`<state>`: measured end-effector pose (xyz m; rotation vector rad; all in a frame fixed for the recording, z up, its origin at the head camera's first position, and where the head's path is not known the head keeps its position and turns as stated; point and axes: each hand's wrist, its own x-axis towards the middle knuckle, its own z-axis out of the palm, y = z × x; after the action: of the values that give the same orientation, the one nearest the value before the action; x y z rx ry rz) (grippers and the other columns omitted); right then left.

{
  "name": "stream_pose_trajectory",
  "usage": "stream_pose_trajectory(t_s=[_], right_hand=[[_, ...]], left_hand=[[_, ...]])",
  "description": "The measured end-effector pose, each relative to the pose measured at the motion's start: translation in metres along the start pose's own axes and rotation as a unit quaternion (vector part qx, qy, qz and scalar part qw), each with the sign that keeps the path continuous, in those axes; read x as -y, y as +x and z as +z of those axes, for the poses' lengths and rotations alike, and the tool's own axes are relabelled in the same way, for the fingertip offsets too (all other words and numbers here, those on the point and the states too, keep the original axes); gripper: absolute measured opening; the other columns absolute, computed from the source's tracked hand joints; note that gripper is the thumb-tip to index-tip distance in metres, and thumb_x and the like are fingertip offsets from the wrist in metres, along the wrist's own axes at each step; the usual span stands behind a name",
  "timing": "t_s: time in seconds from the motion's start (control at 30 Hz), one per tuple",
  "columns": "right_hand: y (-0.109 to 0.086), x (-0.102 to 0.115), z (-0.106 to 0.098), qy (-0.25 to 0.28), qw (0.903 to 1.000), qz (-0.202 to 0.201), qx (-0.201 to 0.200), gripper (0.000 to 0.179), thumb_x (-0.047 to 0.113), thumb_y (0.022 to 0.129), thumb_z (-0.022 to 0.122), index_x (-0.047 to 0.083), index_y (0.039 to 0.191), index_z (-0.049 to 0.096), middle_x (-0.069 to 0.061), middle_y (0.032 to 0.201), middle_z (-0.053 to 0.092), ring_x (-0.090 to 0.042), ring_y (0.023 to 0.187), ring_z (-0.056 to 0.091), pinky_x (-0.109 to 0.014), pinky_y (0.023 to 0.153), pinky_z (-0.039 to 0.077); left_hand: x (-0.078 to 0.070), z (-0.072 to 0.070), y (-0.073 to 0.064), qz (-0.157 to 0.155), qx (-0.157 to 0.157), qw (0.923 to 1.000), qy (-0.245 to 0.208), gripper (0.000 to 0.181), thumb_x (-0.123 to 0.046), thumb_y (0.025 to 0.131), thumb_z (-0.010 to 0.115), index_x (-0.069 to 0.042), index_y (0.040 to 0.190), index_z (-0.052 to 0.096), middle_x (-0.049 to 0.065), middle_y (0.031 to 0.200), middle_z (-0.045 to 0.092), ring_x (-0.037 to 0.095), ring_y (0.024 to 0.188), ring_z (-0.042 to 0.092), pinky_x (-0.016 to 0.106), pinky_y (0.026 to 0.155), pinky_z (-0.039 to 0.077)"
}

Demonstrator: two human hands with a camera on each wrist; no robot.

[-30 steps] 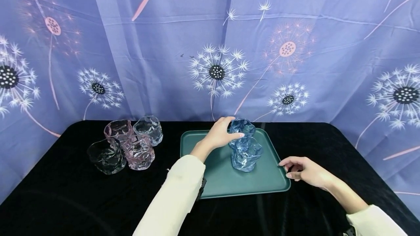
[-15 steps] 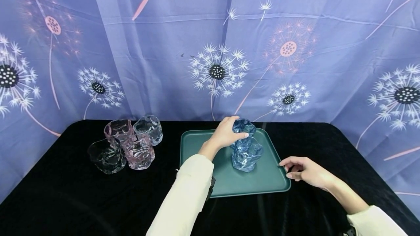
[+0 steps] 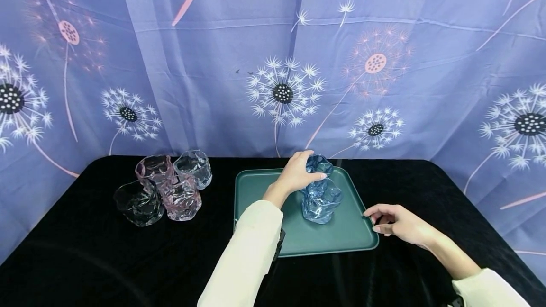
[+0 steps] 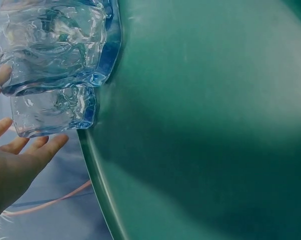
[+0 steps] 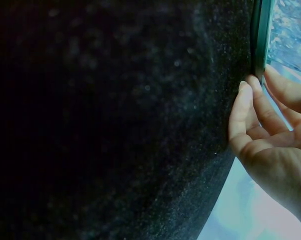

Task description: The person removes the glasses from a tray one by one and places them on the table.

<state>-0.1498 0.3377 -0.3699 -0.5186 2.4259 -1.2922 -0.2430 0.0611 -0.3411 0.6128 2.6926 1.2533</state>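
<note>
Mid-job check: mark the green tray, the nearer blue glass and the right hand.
Green tray (image 3: 326, 238): head view, bare floor near the front edge.
Nearer blue glass (image 3: 321, 205): head view, middle of its side.
Right hand (image 3: 398, 223): head view, middle of the hand.

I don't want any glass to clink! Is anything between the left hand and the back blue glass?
No, nothing visible: the left hand is right at the back glass. The front glass stands on its near side, so a clink there seems possible.
</note>
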Motion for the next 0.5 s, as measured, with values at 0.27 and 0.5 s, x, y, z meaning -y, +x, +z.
stream_pose_trajectory(t_s=[0.27,0.5], right_hand=[[-0.0002,-0.0022,-0.0005,0.005,0.9998,-0.016,0.004,0.03,-0.003,0.085,0.057,-0.011,0.114,0.052,-0.019,0.092,0.054,-0.011,0.067,0.05,-0.027,0.055,0.045],[0.0,-0.0034,-0.0009,0.009,0.9996,-0.026,0.008,0.03,-0.004,0.085,0.057,-0.012,0.113,0.051,-0.019,0.091,0.053,-0.01,0.066,0.049,-0.028,0.053,0.044]], left_hand=[[0.0023,0.0,0.0018,-0.004,-0.003,0.9999,-0.014,0.07,-0.035,0.082,0.068,-0.013,0.14,0.036,0.008,0.14,0.036,0.022,0.126,0.037,0.036,0.1,0.034],[0.0021,-0.0013,0.0032,-0.007,-0.001,0.9998,-0.021,0.07,-0.035,0.081,0.068,-0.012,0.14,0.037,0.009,0.14,0.037,0.022,0.125,0.038,0.035,0.1,0.034]])
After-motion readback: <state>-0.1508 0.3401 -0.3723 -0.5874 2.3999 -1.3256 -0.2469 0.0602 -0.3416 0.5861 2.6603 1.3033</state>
